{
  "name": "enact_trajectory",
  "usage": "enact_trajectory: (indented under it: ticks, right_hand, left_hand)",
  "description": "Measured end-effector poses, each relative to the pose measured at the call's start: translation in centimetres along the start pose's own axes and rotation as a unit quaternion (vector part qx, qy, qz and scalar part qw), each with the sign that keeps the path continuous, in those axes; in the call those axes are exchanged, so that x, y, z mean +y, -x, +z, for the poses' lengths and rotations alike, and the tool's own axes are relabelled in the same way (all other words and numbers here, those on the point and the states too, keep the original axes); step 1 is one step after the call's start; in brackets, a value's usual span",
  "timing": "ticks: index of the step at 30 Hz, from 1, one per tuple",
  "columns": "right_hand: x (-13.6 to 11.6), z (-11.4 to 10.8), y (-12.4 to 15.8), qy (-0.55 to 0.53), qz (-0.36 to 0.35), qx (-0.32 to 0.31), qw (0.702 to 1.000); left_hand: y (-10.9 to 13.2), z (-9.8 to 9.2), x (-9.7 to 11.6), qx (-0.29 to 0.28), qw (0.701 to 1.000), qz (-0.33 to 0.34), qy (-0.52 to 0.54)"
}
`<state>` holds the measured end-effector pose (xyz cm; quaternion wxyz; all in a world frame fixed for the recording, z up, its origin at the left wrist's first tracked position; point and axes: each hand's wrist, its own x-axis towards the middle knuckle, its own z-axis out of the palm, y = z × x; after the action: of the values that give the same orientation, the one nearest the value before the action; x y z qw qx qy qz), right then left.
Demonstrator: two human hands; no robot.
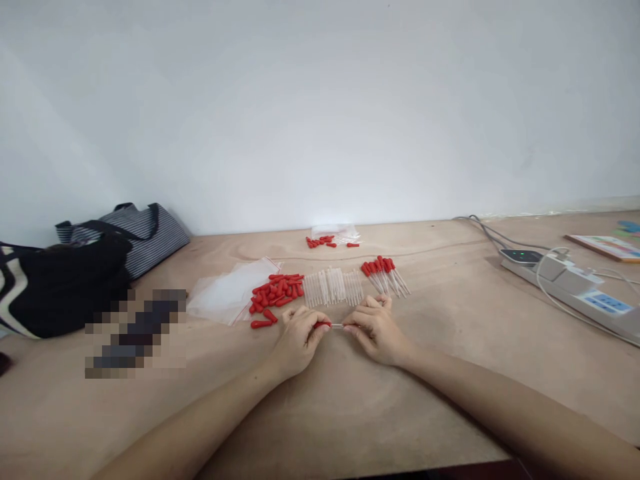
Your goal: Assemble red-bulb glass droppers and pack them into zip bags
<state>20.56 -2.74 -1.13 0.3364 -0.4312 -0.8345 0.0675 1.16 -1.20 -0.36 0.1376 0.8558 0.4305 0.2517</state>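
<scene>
A clear tube [337,326] meets a red bulb [323,325] on the near side of the tube row [333,287]. Left of that row lie loose bulbs [277,291]; right, bulb-topped droppers [389,265]. The left hand [299,333] pinches the bulb, the right hand [375,328] the tube.

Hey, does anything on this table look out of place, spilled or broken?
Nothing looks clearly spilled or broken. One red bulb at the back lies apart, right of the small red pile, like a minor stray. A pixelated patch at left hides what's there.
</scene>
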Motion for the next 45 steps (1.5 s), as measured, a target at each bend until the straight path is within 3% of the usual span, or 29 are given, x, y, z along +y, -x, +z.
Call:
enact_trajectory:
  ticks: [6,14,23,36,45]
  right_hand:
    - [0.4,0.2,-0.1,0.053,-0.051,0.005,0.997]
    - [-0.6,-0.1,0.0,0.052,-0.012,-0.011,0.998]
    - [-1.1,-0.3,-0.3,-0.012,0.081,-0.089,0.993]
    - [-1.4,-0.1,-0.8,-0.015,0.074,-0.104,0.992]
    - [-1.3,-0.2,-1.1,-0.039,0.09,-0.118,0.988]
  left_hand:
    - [0.2,0.0,-0.2,-0.013,1.0,0.002,0.007]
    - [0.4,0.1,-0.1,0.047,0.996,0.061,-0.033]
    - [0.7,0.0,0.6,0.079,0.991,0.09,-0.06]
    - [0.7,0.1,0.6,0.085,0.988,0.109,-0.07]
    - [0.5,-0.1,0.5,0.088,0.989,0.086,-0.077]
